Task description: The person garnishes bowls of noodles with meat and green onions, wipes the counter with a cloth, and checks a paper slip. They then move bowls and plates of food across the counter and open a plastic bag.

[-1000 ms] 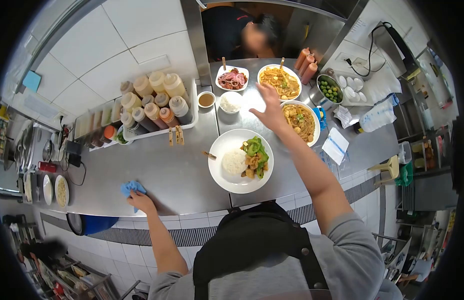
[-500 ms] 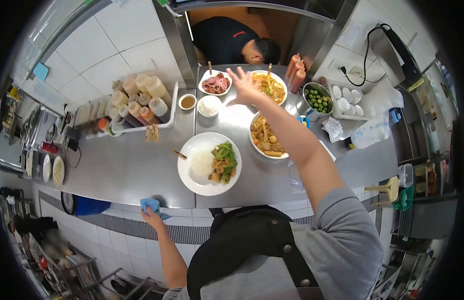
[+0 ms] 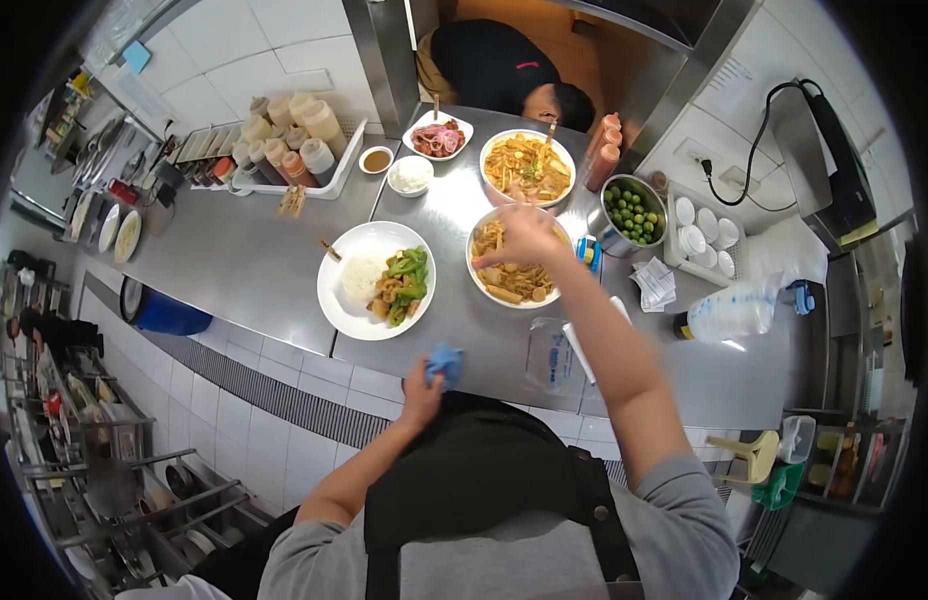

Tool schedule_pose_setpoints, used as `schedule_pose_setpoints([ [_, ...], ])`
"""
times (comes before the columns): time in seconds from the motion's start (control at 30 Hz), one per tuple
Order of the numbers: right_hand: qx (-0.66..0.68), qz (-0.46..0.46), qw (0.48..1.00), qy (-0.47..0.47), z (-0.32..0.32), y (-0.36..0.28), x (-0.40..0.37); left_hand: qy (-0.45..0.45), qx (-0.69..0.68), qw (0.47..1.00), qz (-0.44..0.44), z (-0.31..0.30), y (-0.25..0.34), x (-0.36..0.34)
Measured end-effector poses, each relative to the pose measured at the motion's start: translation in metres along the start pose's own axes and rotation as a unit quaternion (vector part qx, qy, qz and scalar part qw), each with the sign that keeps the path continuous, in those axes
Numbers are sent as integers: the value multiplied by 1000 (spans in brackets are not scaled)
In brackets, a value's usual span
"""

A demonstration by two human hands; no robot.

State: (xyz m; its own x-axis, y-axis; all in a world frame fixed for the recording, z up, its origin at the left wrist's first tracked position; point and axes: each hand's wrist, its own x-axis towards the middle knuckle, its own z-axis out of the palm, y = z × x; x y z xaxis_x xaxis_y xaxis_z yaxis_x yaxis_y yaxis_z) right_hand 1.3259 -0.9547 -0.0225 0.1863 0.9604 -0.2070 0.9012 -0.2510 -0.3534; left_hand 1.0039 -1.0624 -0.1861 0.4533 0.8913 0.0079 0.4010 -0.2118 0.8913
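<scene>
My left hand is closed around a crumpled blue cloth at the counter's front edge. Over a white bowl of noodles, my right hand has its fingers spread and holds nothing; it covers part of the bowl. Behind it stands a second bowl of noodles with a wooden clip at its rim. To the left lies a white plate with rice and a green vegetable dish. Further back are a small bowl of rice, a cup of brown sauce and a dish of meat with onions.
Squeeze bottles fill a white tray at back left. On the right stand a pot of green limes, a basket of white cups and a water bottle. A person bends down beyond the pass-through window.
My right hand has drawn back from the rear bowl to over the nearer noodle bowl. My left hand has moved right with the blue cloth. The view has turned.
</scene>
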Motion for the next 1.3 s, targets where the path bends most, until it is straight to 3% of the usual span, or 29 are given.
schedule_pose_setpoints([
  [0.07,-43,-116,987,-104,6,-46,-21,-66,11,998,6,31,16,14],
  [0.13,122,-245,943,-190,28,-53,-29,-62,20,992,112,53,32,31],
  [0.17,171,-212,939,-208,29,-50,-35,-65,23,984,165,59,37,38],
  [0.23,275,-139,921,-237,28,-42,-50,-89,-26,990,103,63,42,47],
  [0.27,346,-125,910,-193,34,-27,-62,-105,-47,991,71,63,46,49],
  [0.37,394,-134,909,9,77,29,-101,-106,-110,988,-14,53,64,47],
  [0.4,401,-89,912,4,84,38,-126,-95,-163,981,-34,51,69,42],
  [0.5,428,-42,899,76,108,32,-199,-213,-295,931,-11,52,89,29],
  [0.6,639,99,759,74,141,19,-240,-317,-251,913,41,64,118,28],
  [0.7,515,151,826,174,145,27,-273,-441,-156,880,82,83,126,47],
  [0.73,440,156,855,228,164,47,-279,-405,-81,895,167,95,127,48],
  [0.8,336,211,875,277,128,75,-304,-413,-53,893,168,109,162,46],
  [0.87,281,347,836,319,108,125,-329,-416,-46,893,166,117,187,43],
  [0.9,267,350,832,336,110,167,-346,-416,-56,892,165,123,194,42],
  [0.97,236,353,836,347,63,194,-370,-406,-33,893,190,142,195,45],
  [1.07,211,439,823,292,30,229,-379,-369,43,900,227,187,156,54],
  [1.13,160,398,855,290,75,290,-379,-334,70,915,217,215,147,60],
  [1.17,134,373,869,295,87,322,-375,-281,103,919,257,229,152,61],
  [1.23,51,360,868,340,92,327,-367,-170,173,910,335,253,161,60],
  [1.3,21,334,879,339,98,319,-367,-151,209,922,288,277,158,53],
])
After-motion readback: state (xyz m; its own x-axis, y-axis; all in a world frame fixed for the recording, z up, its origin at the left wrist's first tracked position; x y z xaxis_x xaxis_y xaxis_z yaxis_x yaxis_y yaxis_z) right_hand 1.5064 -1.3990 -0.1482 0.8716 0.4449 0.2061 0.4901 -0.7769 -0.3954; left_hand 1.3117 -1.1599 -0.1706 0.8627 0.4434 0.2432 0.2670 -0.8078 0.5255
